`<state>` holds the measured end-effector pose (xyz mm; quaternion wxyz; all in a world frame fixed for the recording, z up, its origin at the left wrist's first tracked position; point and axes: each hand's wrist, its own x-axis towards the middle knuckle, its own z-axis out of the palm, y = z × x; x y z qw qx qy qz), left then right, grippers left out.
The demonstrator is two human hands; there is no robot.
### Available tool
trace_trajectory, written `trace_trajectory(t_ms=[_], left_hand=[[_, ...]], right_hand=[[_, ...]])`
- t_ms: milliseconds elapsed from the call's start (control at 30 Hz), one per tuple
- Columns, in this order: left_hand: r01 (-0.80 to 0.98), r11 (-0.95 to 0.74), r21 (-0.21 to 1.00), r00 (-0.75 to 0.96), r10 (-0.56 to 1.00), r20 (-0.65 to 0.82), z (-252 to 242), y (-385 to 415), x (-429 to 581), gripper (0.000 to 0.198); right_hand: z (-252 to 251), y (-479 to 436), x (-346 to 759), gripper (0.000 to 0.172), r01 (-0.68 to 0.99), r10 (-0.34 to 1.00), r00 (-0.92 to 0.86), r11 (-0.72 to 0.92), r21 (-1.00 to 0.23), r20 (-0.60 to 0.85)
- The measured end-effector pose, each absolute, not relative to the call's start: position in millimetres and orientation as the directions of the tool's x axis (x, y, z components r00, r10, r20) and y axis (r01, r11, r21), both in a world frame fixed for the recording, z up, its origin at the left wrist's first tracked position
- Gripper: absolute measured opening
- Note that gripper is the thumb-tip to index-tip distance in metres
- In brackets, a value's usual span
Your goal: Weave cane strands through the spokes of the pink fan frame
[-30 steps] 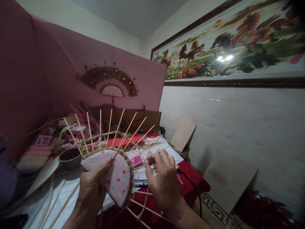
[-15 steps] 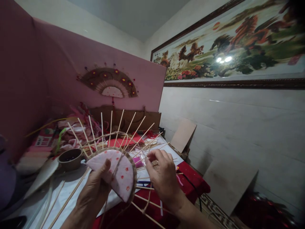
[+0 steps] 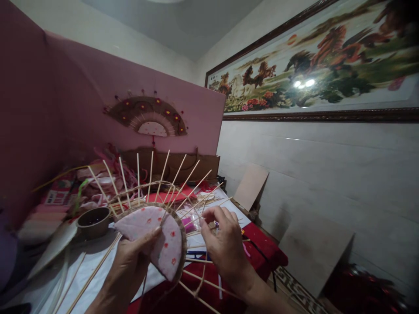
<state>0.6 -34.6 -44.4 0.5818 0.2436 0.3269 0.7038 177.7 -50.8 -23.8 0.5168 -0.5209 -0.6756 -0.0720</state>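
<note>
Head view: left hand [image 3: 129, 257] clamped on the fan [image 3: 172, 246] at near centre, thumb flat on its face, fingers behind; this grip likely steadies it and leaves the curved edge free. Right hand [image 3: 225, 248], just right of it, has thumb and forefinger tips close together among the sticks [image 3: 138, 176]; cannot tell whether they pinch the cord [image 3: 145, 185]. Fan face: half-round, pale pink, soft-looking cloth with red spots, edged in rough brown fibre. Slim, smooth, woody sticks spread from it like rays; cord crosses them in a loose arc. Below: white sheet [image 3: 80, 279] and matte red cloth [image 3: 263, 248]. Farther left: round brown bowl [image 3: 94, 224], dark inside, presumably kept within reach. Far: brown flowered fan [image 3: 149, 109] face-out on a pink board [image 3: 203, 113], probably for display; glossy framed horse picture [image 3: 258, 85] on the right wall.
</note>
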Motion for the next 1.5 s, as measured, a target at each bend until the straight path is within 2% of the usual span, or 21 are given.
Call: trace_trajectory(t_ms=[400,700,867,1067,1333,1433,1500], left_hand=[[-0.637,-0.115,0.762,-0.214,0.976,-0.032,-48.5,-33.9,-2.2,0.03],[-0.665,-0.13,0.735,-0.234,0.972,-0.04,-45.8,-33.8,0.0,0.028],[-0.671,-0.118,0.732,-0.249,0.966,-0.072,-43.7,-33.8,0.7,0.026],[-0.67,-0.108,0.735,-0.244,0.966,-0.08,-43.6,-32.5,0.2,0.029],[-0.664,-0.136,0.735,-0.255,0.966,-0.051,-48.8,-31.5,-2.4,0.021],[-0.679,-0.132,0.722,-0.252,0.966,-0.061,-45.8,-32.6,-2.3,0.024],[-0.683,-0.136,0.718,-0.256,0.965,-0.061,-42.4,-33.7,-2.0,0.024]], right_hand=[[-23.3,-54.1,177.9,0.012,0.76,0.625,0.052,0.481,-0.437,0.779],[-25.1,-54.9,177.5,0.01,0.771,0.544,0.062,0.506,-0.386,0.837],[-24.9,-57.0,177.3,0.012,0.762,0.505,-0.007,0.562,-0.322,0.863],[-23.0,-58.1,179.0,0.011,0.762,0.502,0.012,0.556,-0.333,0.865],[-23.6,-58.6,177.7,0.011,0.75,0.505,-0.04,0.585,-0.308,0.862],[-17.1,-58.3,197.9,0.006,0.763,0.477,0.072,0.539,-0.356,0.876],[-16.0,-51.4,222.5,0.018,0.771,0.435,0.256,0.447,-0.454,0.863]])
